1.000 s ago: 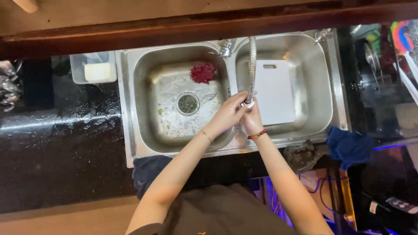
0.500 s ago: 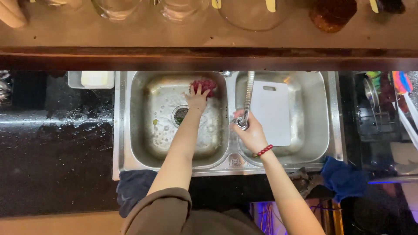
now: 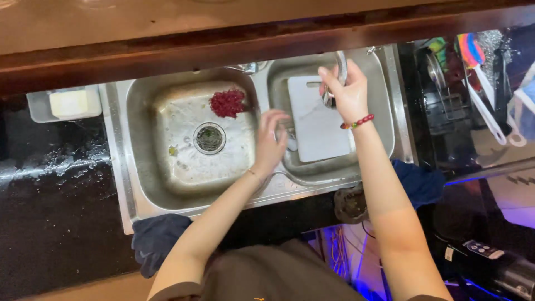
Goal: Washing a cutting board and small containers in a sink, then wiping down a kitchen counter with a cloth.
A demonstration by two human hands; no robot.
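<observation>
The right hand [image 3: 346, 92] was closed around the faucet spout [image 3: 341, 67] above the white cutting board [image 3: 317, 125]; the left hand [image 3: 270, 139] hovered open over the sink divider [image 3: 261, 100].

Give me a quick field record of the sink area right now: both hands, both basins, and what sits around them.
left hand: open, over the divider between the basins, holding nothing visible
right hand: gripping the faucet head above the right basin
left basin: red mesh scrubber near the back, drain with scraps beside it
right basin: white cutting board lying inside
counter left: soap bar in a tray, wet black surface
front edge: dark cloth hanging, blue cloth at right
</observation>
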